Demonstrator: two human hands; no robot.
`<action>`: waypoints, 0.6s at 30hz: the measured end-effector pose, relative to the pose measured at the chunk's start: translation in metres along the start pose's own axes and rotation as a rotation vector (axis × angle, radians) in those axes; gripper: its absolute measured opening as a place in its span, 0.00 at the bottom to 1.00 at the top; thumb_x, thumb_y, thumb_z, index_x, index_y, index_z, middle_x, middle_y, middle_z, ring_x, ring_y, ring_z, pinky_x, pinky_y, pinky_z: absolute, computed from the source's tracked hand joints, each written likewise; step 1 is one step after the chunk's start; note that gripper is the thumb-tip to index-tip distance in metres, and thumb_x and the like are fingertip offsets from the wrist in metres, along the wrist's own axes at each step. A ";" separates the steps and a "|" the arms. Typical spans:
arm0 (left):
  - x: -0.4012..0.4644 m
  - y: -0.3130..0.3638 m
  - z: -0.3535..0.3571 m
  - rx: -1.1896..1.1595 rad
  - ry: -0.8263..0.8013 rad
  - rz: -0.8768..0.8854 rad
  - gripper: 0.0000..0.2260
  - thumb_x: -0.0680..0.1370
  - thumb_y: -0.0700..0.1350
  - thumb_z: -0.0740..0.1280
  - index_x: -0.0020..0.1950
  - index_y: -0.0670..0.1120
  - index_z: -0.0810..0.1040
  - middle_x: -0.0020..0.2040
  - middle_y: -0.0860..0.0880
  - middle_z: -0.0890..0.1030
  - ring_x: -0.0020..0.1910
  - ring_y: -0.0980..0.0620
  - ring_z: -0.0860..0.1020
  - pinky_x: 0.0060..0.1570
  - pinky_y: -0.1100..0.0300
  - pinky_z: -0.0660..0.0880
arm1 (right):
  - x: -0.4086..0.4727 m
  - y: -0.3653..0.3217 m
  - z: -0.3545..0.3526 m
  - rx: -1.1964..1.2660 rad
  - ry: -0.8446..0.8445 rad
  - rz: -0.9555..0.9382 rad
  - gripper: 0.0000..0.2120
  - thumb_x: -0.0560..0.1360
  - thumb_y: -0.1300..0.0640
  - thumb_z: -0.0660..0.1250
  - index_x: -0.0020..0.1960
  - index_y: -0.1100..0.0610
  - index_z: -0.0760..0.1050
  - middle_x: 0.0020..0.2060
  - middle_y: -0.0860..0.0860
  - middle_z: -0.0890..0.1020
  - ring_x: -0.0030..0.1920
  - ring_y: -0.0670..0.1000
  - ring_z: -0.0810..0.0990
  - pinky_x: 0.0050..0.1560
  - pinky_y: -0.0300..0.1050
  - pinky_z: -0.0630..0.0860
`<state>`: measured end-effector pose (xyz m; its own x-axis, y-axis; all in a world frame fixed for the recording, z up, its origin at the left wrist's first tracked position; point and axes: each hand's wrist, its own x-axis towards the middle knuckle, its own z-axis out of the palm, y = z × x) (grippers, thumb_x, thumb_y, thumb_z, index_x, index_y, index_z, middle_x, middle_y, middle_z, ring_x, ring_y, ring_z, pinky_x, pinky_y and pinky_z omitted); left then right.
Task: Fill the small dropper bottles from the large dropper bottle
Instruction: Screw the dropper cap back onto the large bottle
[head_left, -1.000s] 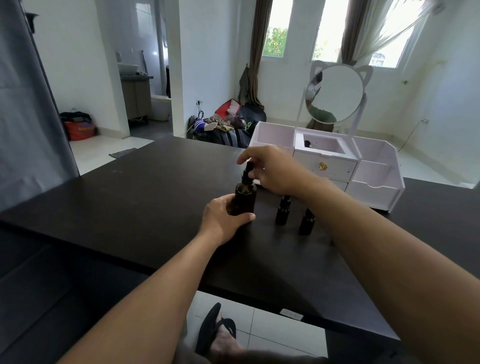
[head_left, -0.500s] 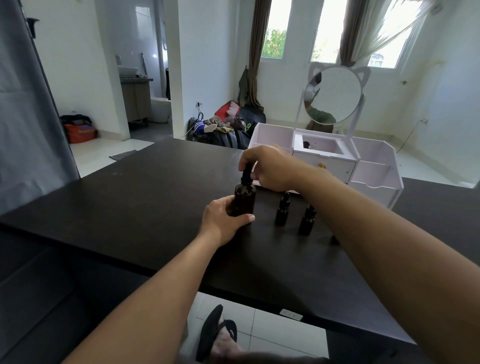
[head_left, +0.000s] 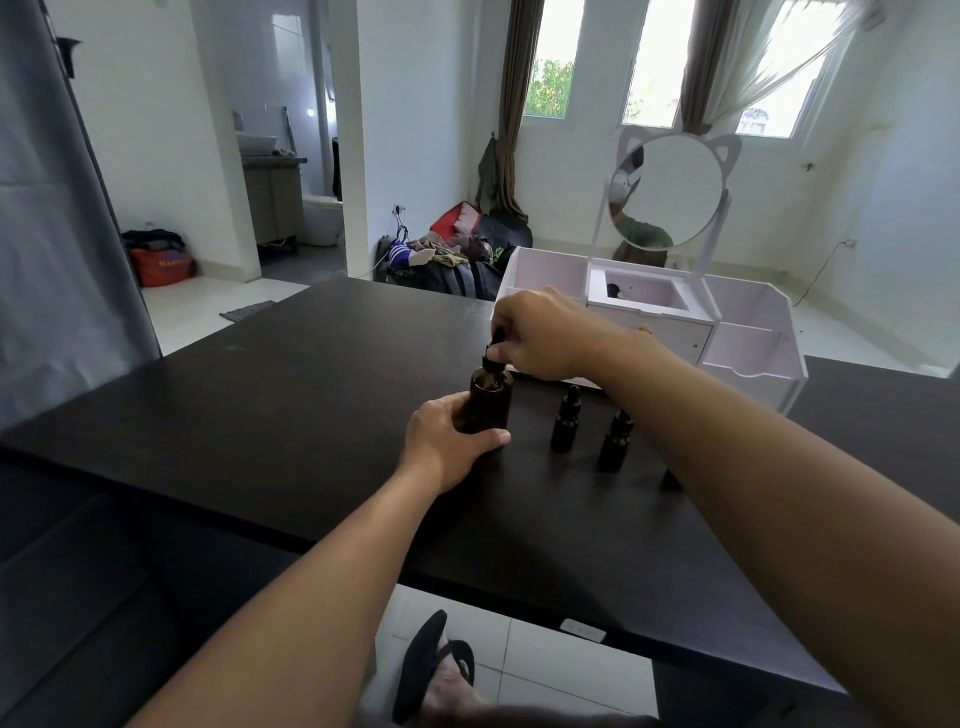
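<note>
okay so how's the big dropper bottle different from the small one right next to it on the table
The large dropper bottle is taller and much wider than the nearest small dropper bottle. The large dropper bottle is held: the left hand grips its body and the right hand pinches its dropper cap, while the small dropper bottle stands untouched. Both are dark, upright and capped in black, on the dark table.

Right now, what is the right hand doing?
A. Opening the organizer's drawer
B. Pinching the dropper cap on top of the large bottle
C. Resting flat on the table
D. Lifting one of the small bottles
B: the right hand pinches the black dropper cap atop the large dropper bottle, which the left hand holds on the table; the small dropper bottles stand untouched.
</note>
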<state>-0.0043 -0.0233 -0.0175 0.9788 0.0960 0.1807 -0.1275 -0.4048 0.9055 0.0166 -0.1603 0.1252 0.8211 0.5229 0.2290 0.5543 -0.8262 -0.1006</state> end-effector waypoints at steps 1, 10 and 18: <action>0.000 0.001 0.000 0.001 -0.004 0.001 0.22 0.65 0.51 0.79 0.58 0.53 0.82 0.49 0.55 0.84 0.51 0.55 0.81 0.58 0.54 0.77 | 0.001 0.000 0.000 -0.013 0.002 0.006 0.12 0.75 0.51 0.70 0.55 0.56 0.78 0.48 0.53 0.80 0.47 0.55 0.78 0.46 0.47 0.75; -0.002 0.002 -0.001 -0.010 -0.004 0.000 0.21 0.66 0.50 0.79 0.58 0.53 0.82 0.50 0.55 0.84 0.51 0.56 0.81 0.58 0.56 0.76 | 0.001 -0.003 0.001 -0.007 0.029 -0.011 0.10 0.75 0.52 0.71 0.53 0.56 0.79 0.46 0.51 0.80 0.46 0.52 0.79 0.43 0.40 0.72; -0.005 0.005 -0.002 -0.027 -0.005 0.000 0.20 0.66 0.49 0.79 0.58 0.52 0.82 0.50 0.55 0.84 0.50 0.56 0.81 0.54 0.61 0.76 | 0.001 -0.005 0.005 -0.015 0.065 -0.011 0.09 0.76 0.51 0.70 0.50 0.56 0.80 0.43 0.51 0.80 0.45 0.52 0.80 0.41 0.39 0.70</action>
<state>-0.0097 -0.0239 -0.0130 0.9797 0.0910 0.1787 -0.1317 -0.3801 0.9155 0.0155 -0.1544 0.1216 0.8040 0.5177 0.2925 0.5607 -0.8239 -0.0831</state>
